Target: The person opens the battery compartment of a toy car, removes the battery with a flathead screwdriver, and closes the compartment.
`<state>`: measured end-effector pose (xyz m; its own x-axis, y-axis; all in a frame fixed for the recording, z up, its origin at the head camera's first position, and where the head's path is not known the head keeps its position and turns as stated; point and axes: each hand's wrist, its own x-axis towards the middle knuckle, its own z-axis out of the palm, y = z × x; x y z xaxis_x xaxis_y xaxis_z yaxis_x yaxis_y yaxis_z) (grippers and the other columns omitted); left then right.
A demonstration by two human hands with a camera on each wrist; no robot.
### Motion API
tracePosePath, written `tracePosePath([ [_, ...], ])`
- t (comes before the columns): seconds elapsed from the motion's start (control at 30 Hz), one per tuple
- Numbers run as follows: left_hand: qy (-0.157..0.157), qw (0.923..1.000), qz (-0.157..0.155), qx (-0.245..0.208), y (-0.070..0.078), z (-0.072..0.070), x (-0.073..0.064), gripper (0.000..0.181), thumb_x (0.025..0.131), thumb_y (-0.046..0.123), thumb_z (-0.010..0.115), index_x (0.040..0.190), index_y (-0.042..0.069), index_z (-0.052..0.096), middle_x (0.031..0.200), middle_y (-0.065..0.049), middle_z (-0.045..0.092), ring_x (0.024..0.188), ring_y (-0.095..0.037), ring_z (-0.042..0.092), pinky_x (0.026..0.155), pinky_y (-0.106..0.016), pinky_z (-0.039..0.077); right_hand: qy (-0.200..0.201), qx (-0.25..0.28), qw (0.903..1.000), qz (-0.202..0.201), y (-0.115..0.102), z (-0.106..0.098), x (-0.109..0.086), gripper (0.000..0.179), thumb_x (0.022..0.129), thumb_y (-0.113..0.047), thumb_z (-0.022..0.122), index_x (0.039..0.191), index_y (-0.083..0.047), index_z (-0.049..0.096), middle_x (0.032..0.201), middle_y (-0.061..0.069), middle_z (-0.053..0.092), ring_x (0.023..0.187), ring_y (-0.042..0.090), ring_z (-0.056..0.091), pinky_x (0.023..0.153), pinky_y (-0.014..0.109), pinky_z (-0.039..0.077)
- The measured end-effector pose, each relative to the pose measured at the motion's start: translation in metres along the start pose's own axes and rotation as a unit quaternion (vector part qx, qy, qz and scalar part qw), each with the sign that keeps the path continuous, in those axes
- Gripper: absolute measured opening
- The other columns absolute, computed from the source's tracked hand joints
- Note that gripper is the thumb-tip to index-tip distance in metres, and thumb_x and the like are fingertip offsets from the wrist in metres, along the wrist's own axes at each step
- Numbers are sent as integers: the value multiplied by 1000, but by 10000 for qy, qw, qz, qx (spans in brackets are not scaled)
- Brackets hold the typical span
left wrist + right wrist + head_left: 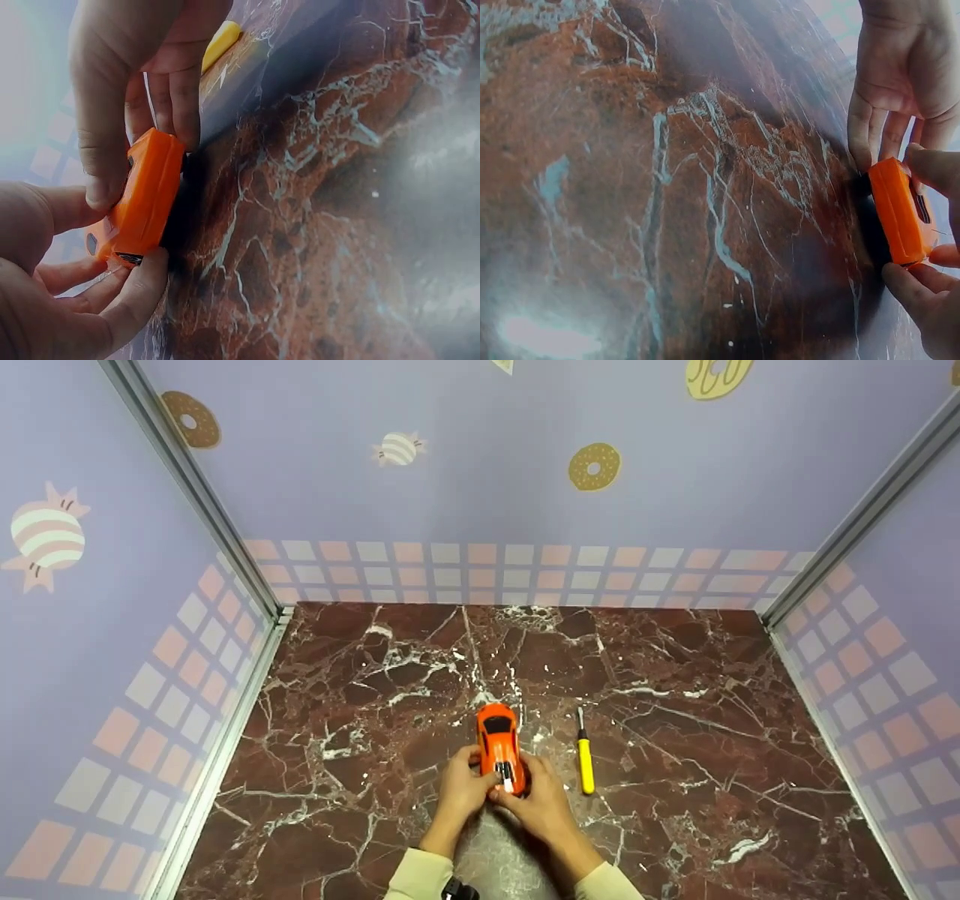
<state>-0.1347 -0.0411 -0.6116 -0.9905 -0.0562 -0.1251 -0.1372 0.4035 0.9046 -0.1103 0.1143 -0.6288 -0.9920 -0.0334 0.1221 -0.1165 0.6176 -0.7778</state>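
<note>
An orange toy car (pixel 495 735) with dark windows is held between both hands, low over the marbled table. My left hand (pixel 463 786) grips its left side, with the thumb on top near the end closest to me. On the opposite side my right hand (pixel 541 795) grips it, its thumb at that same end. In the left wrist view, fingers of both hands wrap the orange body (pixel 148 195). The right wrist view shows the car (pixel 897 214) between the two hands, close to the table surface. Its underside is hidden.
A screwdriver (pixel 585 757) with a yellow handle lies on the table just right of my right hand. The brown marbled table (pixel 360 690) is bounded by lilac patterned walls (pixel 495 495) at the back and both sides.
</note>
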Motion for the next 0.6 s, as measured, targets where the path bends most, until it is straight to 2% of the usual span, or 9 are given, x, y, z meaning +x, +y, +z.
tracePosePath([
  [0.27,63,9998,-179,21,5,1,1,52,78,3,83,125,-5,62,113,-21,70,92,-29,71,83,-41,58,35,-86,10000,13,0,0,1,87,70,-39,92,139,3,57,118,14,60,98,24,61,90,46,53],
  [0.6,181,9996,-214,58,6,3,-4,52,75,7,86,121,-3,63,109,-20,71,96,-31,71,87,-46,56,141,-72,9999,19,2,0,-1,91,68,-38,93,140,3,55,122,16,60,103,28,61,92,49,52],
])
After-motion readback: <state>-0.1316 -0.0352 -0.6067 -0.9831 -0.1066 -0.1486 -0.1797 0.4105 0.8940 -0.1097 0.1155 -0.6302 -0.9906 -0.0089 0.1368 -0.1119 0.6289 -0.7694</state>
